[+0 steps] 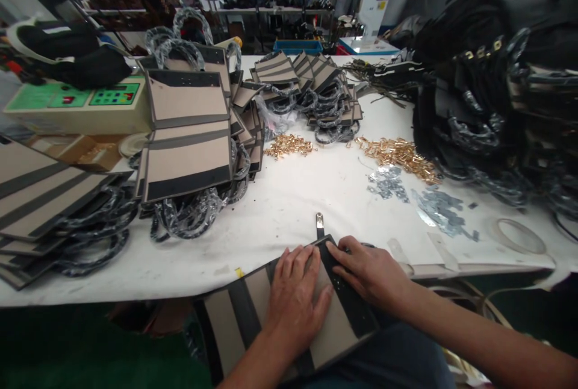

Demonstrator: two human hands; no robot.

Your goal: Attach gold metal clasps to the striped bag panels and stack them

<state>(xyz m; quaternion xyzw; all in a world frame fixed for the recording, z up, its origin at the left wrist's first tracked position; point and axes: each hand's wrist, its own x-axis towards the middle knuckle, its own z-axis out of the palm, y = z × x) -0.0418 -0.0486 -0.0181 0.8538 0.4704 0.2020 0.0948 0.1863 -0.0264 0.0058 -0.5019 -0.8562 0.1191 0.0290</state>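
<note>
A beige and black bag panel (332, 332) lies across my lap and over the table's front edge. My left hand (295, 298) rests flat on its beige face, fingers stretched out toward the far edge. At the black end strip, my right hand (368, 271) presses with bent fingers near the panel's far corner; its fingertips touch the strip, and I cannot tell whether they pinch anything. Just beyond that edge a short black strap with a shiny metal clasp (320, 220) sticks out onto the table. Small holes or studs show in the black strip below my right fingers.
Stacked bag panels (187, 160) with plastic-wrapped handles stand at left, and more panels (275, 70) lie farther back. Gold metal fittings (401, 157) and flat grey metal plates (442, 211) are heaped at right. Black bags (469, 118) crowd the right side. A roll of tape (519, 235) lies near the edge.
</note>
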